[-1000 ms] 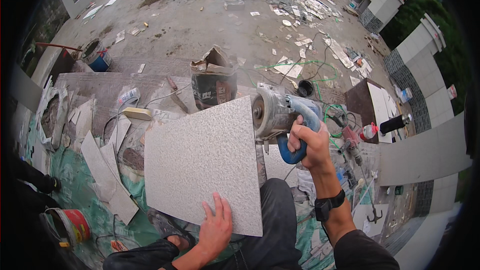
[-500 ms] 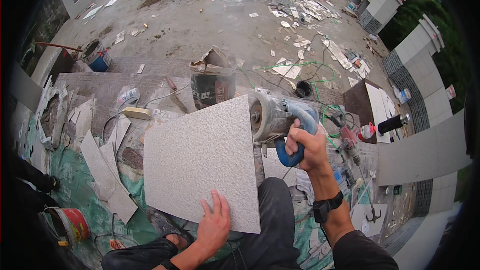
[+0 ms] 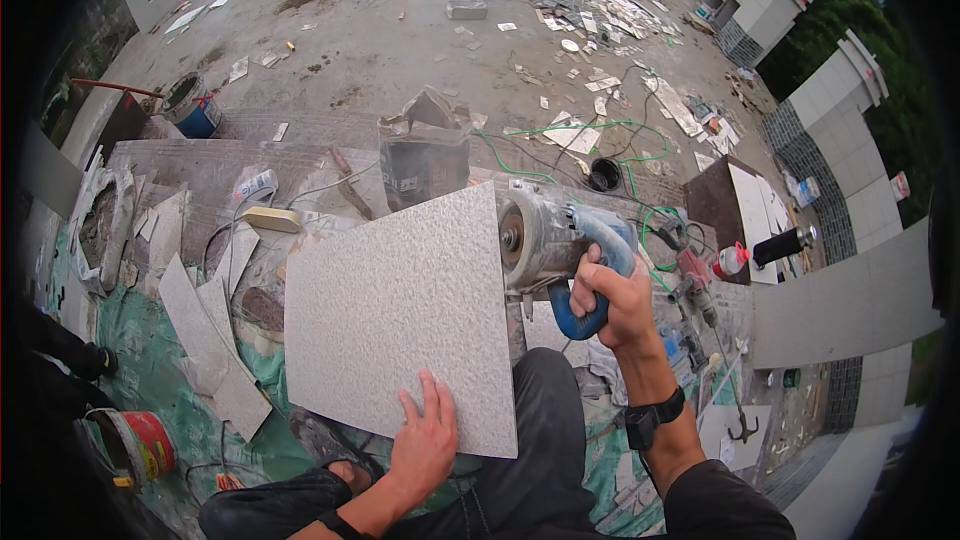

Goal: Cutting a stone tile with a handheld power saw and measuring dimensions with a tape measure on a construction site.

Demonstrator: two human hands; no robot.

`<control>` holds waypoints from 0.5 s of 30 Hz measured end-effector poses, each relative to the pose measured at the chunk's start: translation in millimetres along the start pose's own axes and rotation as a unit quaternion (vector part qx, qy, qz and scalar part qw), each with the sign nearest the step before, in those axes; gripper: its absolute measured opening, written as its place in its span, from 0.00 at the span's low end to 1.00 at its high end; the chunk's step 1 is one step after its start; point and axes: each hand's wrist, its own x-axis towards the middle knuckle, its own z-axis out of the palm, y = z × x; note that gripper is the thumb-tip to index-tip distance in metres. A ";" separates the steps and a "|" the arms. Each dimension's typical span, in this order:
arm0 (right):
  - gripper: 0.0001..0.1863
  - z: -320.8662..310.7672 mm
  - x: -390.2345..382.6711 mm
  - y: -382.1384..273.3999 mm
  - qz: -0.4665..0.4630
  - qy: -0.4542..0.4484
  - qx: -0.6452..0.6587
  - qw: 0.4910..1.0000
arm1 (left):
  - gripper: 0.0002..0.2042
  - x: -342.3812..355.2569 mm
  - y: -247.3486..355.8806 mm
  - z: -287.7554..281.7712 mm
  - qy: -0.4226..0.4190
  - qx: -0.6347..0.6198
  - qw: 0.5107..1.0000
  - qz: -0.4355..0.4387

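Observation:
My right hand (image 3: 615,295) grips the blue loop handle of a dusty cutting machine (image 3: 530,235), whose round blade is at the right edge of a large speckled pale tile (image 3: 395,300). My left hand (image 3: 428,430) lies on the lower part of that tile with its fingers apart and stretched out. The tile rests over my bent legs (image 3: 545,410). Behind it stands an open dark sack (image 3: 423,160), blurred by a pale haze of dust.
Tile offcuts (image 3: 205,350) and a red bucket (image 3: 150,445) lie to the left, near another person's dark leg (image 3: 70,360). To the right are a red power drill (image 3: 695,285), cords, a black cylinder (image 3: 775,245) and a board (image 3: 740,220). Broken debris (image 3: 590,30) covers the floor beyond.
A pale dust haze has grown over the sack behind the tile. The tile, both hands and the cutting machine sit slightly higher and further left in the picture.

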 end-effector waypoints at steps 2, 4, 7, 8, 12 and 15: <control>0.12 -0.4 -4.2 -0.8 0.009 0.000 -0.016 1.000 | 0.34 -0.2 -0.3 0.4 0.010 0.001 1.000 0.005; 0.12 -1.9 -6.4 0.3 0.012 0.002 -0.016 1.000 | 0.34 0.0 0.0 -1.3 0.007 0.000 1.000 0.005; 0.12 -2.6 -10.6 1.1 0.014 0.002 -0.019 1.000 | 0.34 0.1 1.3 -4.3 -0.002 0.000 1.000 0.004; 0.11 -2.6 -11.8 1.2 0.013 0.002 -0.020 1.000 | 0.34 0.3 1.5 -5.1 -0.009 0.001 1.000 0.002; 0.12 -2.7 -17.4 1.8 0.013 -0.003 -0.012 1.000 | 0.34 -1.0 1.2 -6.9 0.001 0.004 1.000 0.006; 0.10 -1.1 -22.3 0.4 0.014 -0.003 -0.011 1.000 | 0.34 -1.3 1.8 -8.2 0.004 0.007 1.000 0.006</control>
